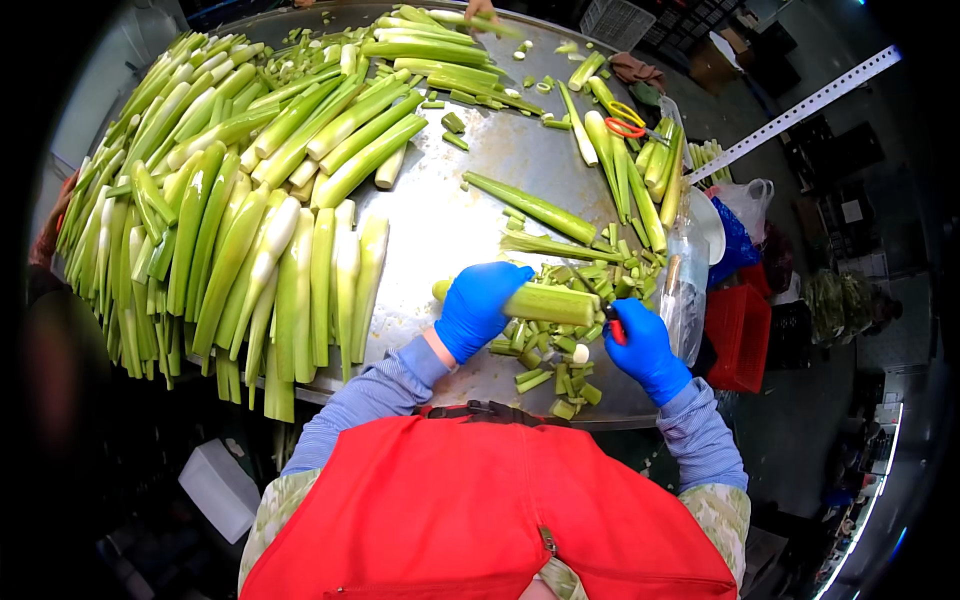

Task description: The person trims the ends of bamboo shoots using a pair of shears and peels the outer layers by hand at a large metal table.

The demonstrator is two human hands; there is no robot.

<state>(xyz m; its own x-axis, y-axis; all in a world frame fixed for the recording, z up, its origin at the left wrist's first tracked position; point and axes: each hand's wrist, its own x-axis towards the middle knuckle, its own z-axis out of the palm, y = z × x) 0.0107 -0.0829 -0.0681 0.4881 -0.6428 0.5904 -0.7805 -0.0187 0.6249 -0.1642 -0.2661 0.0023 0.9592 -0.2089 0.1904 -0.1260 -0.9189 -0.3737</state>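
My left hand (484, 307), in a blue glove, is closed around a thick pale-green vegetable stalk (551, 302), perhaps a water bamboo shoot or leek. The stalk lies crosswise, its cut end to the right. In my blue-gloved right hand (643, 349) is a knife with a red and black handle (617, 328). Its thin dark blade (581, 279) points up and left, close by the stalk's cut end; I cannot tell if they touch. Short cut pieces (562, 375) lie scattered under and around the stalk. Beyond it rest two long loose stalks, one a whole green stalk (532, 206).
A large heap of stalks (247, 202) covers the left of the metal table (450, 217). At the right edge, orange-and-yellow scissors (626, 121) lie on more stalks. Another person's hand (480, 9) is at the far edge. A red crate (739, 337) stands right of the table.
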